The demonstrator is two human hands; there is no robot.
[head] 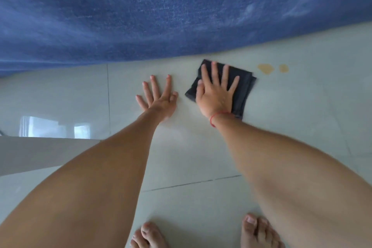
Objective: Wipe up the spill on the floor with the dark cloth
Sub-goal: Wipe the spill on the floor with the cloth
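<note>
Dark cloth (244, 84) under spread right hand (216, 94); spill (266, 69) just beside; left hand (159, 96) spread on floor (201, 147)

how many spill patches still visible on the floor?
2. Larger yellowish patch just right of the dark cloth; smaller patch right of that. More may lie hidden under the cloth.

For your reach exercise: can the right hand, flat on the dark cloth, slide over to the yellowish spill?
Probably yes. The right hand presses the dark cloth just beside the yellowish spill, and only bare floor tile lies between them.
</note>
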